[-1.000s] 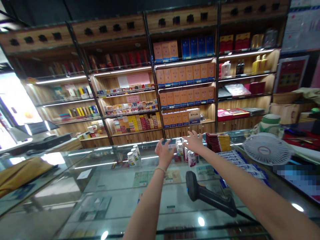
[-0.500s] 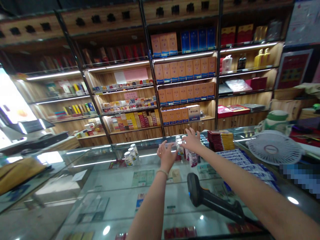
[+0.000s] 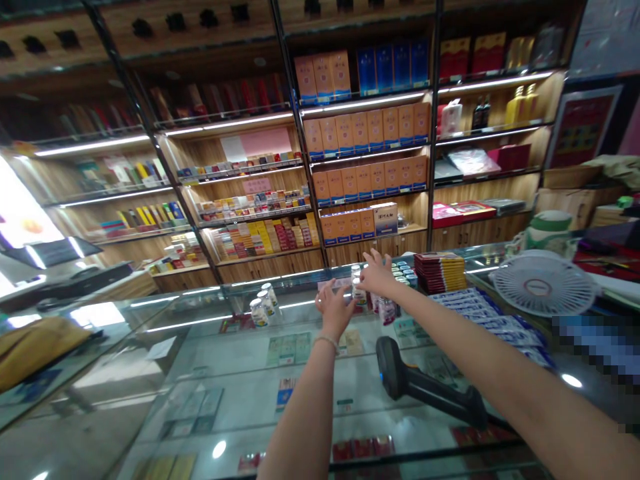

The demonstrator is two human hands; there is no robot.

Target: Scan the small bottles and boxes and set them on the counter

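Note:
Both hands reach over the glass counter. My left hand has its fingers apart and curved, with nothing seen in it, just left of some small white cans. My right hand is at the right side of those cans, fingers spread, its fingertips at or near them; whether they touch is unclear. A pinkish can stands below my right hand. Several more small cans stand behind my right wrist. Further left, three white cans form a slanting row.
A black handheld scanner lies between my forearms. To the right are stacked red and yellow packs, blue-white packets, a white fan and a green-white jug. Shelves of boxes stand behind.
The view has shifted slightly. My right hand has moved a little left and closer to the white cans. My left hand keeps nearly the same place and shape.

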